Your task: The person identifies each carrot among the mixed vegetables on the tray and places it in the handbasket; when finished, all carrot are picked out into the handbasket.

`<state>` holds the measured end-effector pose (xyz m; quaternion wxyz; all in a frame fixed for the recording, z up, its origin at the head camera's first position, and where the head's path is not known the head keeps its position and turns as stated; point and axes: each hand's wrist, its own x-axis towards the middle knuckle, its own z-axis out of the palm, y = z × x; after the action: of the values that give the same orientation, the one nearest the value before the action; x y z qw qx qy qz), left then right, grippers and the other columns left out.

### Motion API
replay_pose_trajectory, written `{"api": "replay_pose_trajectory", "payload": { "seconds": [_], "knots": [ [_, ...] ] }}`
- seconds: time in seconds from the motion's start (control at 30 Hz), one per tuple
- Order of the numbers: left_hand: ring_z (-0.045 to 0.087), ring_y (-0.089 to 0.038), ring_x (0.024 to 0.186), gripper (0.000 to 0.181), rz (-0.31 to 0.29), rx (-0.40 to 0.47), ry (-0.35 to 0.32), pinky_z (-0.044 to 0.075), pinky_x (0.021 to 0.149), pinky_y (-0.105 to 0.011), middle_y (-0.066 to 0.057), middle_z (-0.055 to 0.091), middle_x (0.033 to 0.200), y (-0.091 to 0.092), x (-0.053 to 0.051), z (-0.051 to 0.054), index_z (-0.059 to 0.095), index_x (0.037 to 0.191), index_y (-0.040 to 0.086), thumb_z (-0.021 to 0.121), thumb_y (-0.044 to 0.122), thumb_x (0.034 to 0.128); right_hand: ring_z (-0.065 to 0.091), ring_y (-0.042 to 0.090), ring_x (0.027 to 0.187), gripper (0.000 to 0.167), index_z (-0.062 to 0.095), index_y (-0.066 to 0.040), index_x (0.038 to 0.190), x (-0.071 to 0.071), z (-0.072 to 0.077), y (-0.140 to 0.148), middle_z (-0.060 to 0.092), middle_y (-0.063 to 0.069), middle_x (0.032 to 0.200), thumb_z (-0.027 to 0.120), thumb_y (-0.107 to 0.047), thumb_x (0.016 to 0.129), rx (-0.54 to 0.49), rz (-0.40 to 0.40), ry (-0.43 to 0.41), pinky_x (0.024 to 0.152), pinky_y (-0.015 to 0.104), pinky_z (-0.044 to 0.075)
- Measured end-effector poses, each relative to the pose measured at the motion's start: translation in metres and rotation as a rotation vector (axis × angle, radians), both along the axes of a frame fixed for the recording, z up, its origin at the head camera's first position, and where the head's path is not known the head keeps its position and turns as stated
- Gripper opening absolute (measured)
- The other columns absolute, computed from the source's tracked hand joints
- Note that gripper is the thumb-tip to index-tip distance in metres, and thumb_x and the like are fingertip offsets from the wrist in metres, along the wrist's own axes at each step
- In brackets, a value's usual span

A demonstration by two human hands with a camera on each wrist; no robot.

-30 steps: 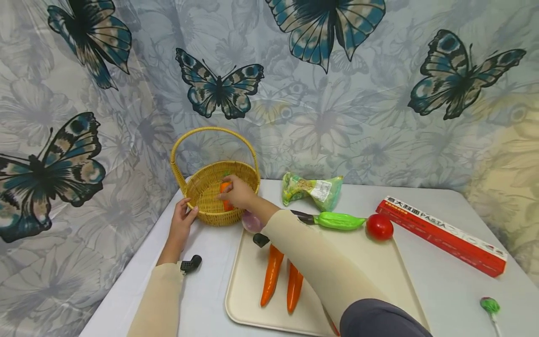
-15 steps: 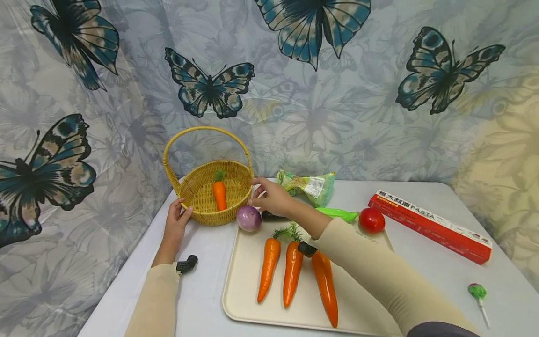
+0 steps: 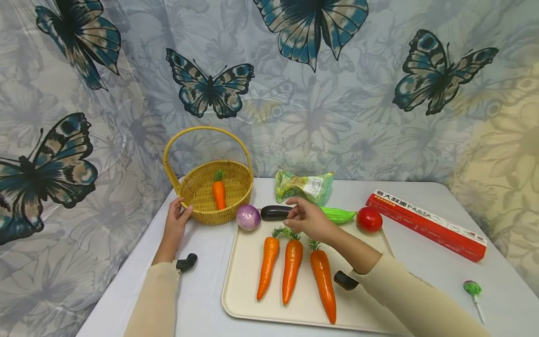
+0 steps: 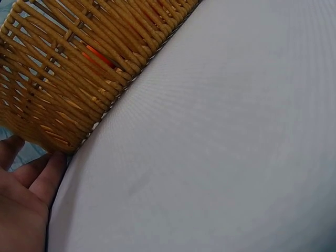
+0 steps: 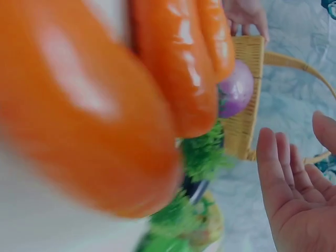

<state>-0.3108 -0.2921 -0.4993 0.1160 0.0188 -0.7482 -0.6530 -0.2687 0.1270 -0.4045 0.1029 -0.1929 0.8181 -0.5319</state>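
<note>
My left hand (image 3: 175,221) holds the left edge of a yellow wicker basket (image 3: 198,216), which stands upright with its handle raised. In the left wrist view, fingertips (image 4: 52,170) meet the weave. One orange carrot (image 3: 219,194) with a green top lies inside. My right hand (image 3: 310,219) hovers above the tray's back part with nothing in it, its fingers loosely bent. Under it are a dark eggplant (image 3: 274,212) and the leafy tops of three carrots (image 3: 292,271) lying on the cream tray (image 3: 240,306). A purple onion (image 3: 248,217) sits between basket and tray.
A green vegetable (image 3: 338,215) and a red tomato (image 3: 369,219) lie along the tray's back edge. Behind is a green-yellow packet (image 3: 303,186). A red pasta box (image 3: 425,225) and a green lollipop (image 3: 473,289) lie to the right. A butterfly-patterned cloth hangs behind the table.
My right hand has let go of the carrot in the basket and moved out to the right, over the tray. My left hand stays at the basket's edge.
</note>
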Motion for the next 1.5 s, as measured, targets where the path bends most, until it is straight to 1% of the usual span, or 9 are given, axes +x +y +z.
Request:
{"api": "replay_pose_trajectory", "payload": {
  "seconds": [0.3,0.37,0.57,0.6,0.73,0.83,1.0,1.23,1.5],
  "knots": [
    [0.020,-0.031,0.144,0.065,-0.006,0.005,0.003,0.026,0.114,-0.044,-0.009,0.008,0.162,0.003,0.000,-0.001,0.024,0.150,0.010,0.056,0.035,0.0997,0.064,0.023,0.084,0.057,0.046,-0.002,0.137,0.034,-0.019,0.044,0.057,0.010,0.098,0.074,-0.014,0.088,0.053,-0.083,-0.063,0.068,0.037,0.058],
    [0.019,-0.032,0.144,0.064,-0.017,0.018,0.000,0.025,0.114,-0.045,-0.010,0.007,0.161,0.005,0.005,0.006,0.023,0.150,0.007,0.056,0.031,0.1006,0.064,0.022,0.082,0.059,0.046,-0.002,0.137,0.040,-0.022,0.051,0.058,0.010,0.097,0.075,-0.014,0.087,0.067,-0.109,-0.073,0.067,0.036,0.058],
    [0.016,-0.031,0.144,0.064,-0.026,0.028,-0.008,0.023,0.115,-0.045,-0.010,0.005,0.161,0.006,0.008,0.013,0.021,0.151,0.006,0.054,0.027,0.1013,0.064,0.027,0.076,0.062,0.045,0.002,0.135,0.053,-0.029,0.069,0.055,0.013,0.092,0.078,-0.011,0.083,0.027,-0.164,-0.122,0.062,0.039,0.059],
    [0.015,-0.031,0.145,0.063,-0.024,0.030,-0.010,0.023,0.115,-0.045,-0.010,0.005,0.162,0.006,0.008,0.014,0.021,0.151,0.007,0.054,0.027,0.1014,0.064,0.027,0.076,0.063,0.045,0.002,0.134,0.056,-0.030,0.071,0.055,0.013,0.092,0.078,-0.011,0.083,0.024,-0.166,-0.127,0.061,0.040,0.059],
    [0.012,-0.032,0.145,0.062,-0.039,0.044,-0.023,0.022,0.115,-0.046,-0.013,0.004,0.161,0.011,0.018,0.028,0.019,0.151,0.004,0.053,0.021,0.1022,0.064,0.027,0.077,0.066,0.045,0.003,0.134,0.067,-0.034,0.075,0.054,0.012,0.092,0.081,-0.013,0.081,0.025,-0.166,-0.159,0.061,0.039,0.059],
    [0.014,-0.033,0.145,0.061,-0.037,0.032,-0.031,0.023,0.115,-0.046,-0.014,0.003,0.161,0.012,0.020,0.030,0.019,0.151,0.004,0.052,0.021,0.1025,0.063,0.026,0.076,0.070,0.044,0.002,0.135,0.073,-0.038,0.077,0.054,0.012,0.093,0.083,-0.015,0.079,0.040,-0.164,-0.194,0.061,0.039,0.059],
    [0.017,-0.035,0.144,0.061,-0.034,0.022,-0.029,0.024,0.114,-0.046,-0.014,0.004,0.161,0.012,0.019,0.029,0.020,0.151,0.004,0.053,0.022,0.1022,0.058,0.022,0.066,0.079,0.044,0.001,0.133,0.082,-0.044,0.076,0.054,0.009,0.091,0.088,-0.022,0.072,0.170,-0.184,-0.227,0.057,0.037,0.057],
    [0.011,-0.034,0.145,0.063,-0.033,0.047,-0.017,0.021,0.115,-0.048,-0.015,0.003,0.161,0.011,0.020,0.030,0.020,0.150,0.002,0.054,0.022,0.1015,0.055,0.020,0.052,0.091,0.044,0.000,0.134,0.091,-0.042,0.064,0.055,0.003,0.077,0.092,-0.034,0.063,0.443,-0.185,-0.165,0.049,0.032,0.047],
    [0.011,-0.033,0.145,0.063,-0.028,0.053,-0.007,0.021,0.115,-0.047,-0.015,0.003,0.161,0.012,0.018,0.029,0.021,0.149,0.002,0.055,0.022,0.1011,0.055,0.020,0.051,0.087,0.039,0.003,0.138,0.100,-0.043,0.054,0.055,0.004,0.072,0.087,-0.021,0.070,0.439,-0.199,-0.165,0.048,0.031,0.050]
  ]
}}
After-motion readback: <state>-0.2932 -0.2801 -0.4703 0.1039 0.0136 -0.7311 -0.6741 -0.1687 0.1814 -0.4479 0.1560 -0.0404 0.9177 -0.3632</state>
